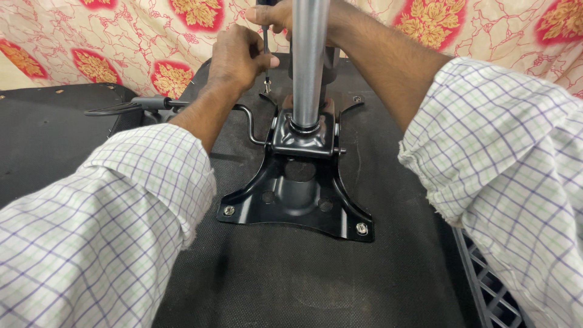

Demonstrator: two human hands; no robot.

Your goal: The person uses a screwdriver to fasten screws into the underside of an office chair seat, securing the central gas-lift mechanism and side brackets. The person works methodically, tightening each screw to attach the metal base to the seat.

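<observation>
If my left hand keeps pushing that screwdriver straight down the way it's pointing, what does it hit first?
Most likely the far-left corner of the black mounting plate. The left hand holds a thin screwdriver pointing down, with its tip at a screw on that corner, beside the metal column. Whether the tip sits in the screw is unclear.

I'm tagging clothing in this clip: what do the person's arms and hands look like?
Both arms wear a white shirt checked with thin purple and green lines, the sleeves rolled up to the forearms. The left hand and right hand are bare: no gloves, rings or watch visible.
</observation>
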